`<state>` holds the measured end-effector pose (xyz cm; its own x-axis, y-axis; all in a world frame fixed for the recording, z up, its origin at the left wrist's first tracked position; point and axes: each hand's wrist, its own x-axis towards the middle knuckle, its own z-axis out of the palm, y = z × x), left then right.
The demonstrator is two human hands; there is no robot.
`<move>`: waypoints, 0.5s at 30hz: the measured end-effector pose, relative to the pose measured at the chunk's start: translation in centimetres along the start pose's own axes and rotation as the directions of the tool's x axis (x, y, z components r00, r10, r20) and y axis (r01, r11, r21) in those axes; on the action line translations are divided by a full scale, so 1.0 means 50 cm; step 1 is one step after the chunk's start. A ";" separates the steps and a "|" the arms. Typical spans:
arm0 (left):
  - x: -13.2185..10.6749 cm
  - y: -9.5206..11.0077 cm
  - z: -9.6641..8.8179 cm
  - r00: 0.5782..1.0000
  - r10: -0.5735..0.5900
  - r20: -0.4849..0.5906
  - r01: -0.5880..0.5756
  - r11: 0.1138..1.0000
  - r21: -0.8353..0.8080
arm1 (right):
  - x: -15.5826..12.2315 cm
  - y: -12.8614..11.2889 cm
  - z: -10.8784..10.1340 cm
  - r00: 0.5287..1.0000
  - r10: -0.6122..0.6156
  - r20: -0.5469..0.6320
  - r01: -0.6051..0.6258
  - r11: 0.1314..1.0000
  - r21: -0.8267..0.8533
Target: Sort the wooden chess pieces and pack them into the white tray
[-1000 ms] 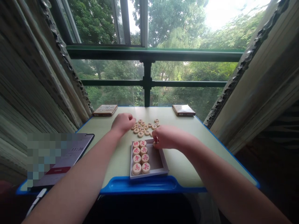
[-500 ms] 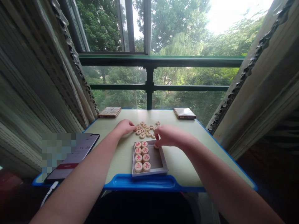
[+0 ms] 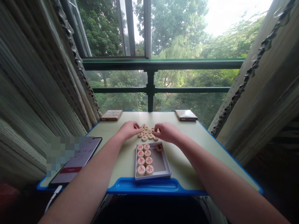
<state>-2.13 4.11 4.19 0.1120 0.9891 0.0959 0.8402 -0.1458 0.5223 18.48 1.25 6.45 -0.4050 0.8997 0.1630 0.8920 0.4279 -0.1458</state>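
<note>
A loose pile of round wooden chess pieces [image 3: 146, 133] lies on the pale green table [image 3: 187, 155]. My left hand [image 3: 128, 129] rests at the pile's left side with its fingers curled onto the pieces. My right hand [image 3: 167, 132] is at the pile's right side, fingertips pinched among the pieces there. Nearer to me stands a shallow grey box [image 3: 163, 163]. It holds two columns of red-lettered pieces [image 3: 144, 158] on its left side and a single piece [image 3: 159, 147] in its far right corner.
A phone [image 3: 74, 160] with a lit screen lies at the table's left front, a white cable [image 3: 52, 199] hanging from it. Two flat boxes [image 3: 111, 114] [image 3: 186, 114] sit at the far corners below the window railing [image 3: 149, 90]. A blue tray lip [image 3: 144, 186] edges the front.
My right hand left a piece in the box's far right corner and moved back to the pile. My left hand stayed at the pile. The view tilted upward a little.
</note>
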 end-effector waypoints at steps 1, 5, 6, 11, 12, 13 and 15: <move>-0.002 0.003 0.002 0.999 0.024 0.036 -0.024 1.000 0.002 | 0.004 0.007 0.008 1.000 0.013 -0.016 -0.013 1.000 0.008; -0.003 0.003 0.014 0.988 0.103 0.117 -0.101 0.995 -0.018 | 0.015 0.031 0.031 0.999 0.011 -0.035 -0.009 0.997 0.075; -0.002 0.001 0.017 0.987 0.117 0.113 -0.115 0.993 -0.021 | 0.017 0.036 0.034 0.999 0.003 -0.036 0.000 0.995 0.098; 0.010 -0.013 0.028 0.986 0.168 0.019 -0.169 0.983 0.074 | 0.022 0.047 0.038 0.999 -0.009 -0.037 0.015 0.985 0.172; 0.012 -0.014 0.031 0.983 0.181 0.020 -0.182 0.979 0.096 | 0.022 0.047 0.037 0.999 -0.018 -0.033 0.023 0.984 0.178; 0.015 -0.015 0.034 0.981 0.192 0.029 -0.194 0.975 0.111 | 0.021 0.047 0.035 0.999 -0.029 -0.028 0.034 0.982 0.184; 0.019 -0.015 0.040 0.977 0.210 0.048 -0.214 0.969 0.126 | 0.019 0.044 0.032 0.998 -0.059 -0.014 0.061 0.978 0.202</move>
<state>-1.61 5.19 2.21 0.3114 0.9363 0.1624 0.8566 -0.3506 0.3785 19.72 3.20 4.73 -0.4545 0.8714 0.1847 0.8068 0.4906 -0.3293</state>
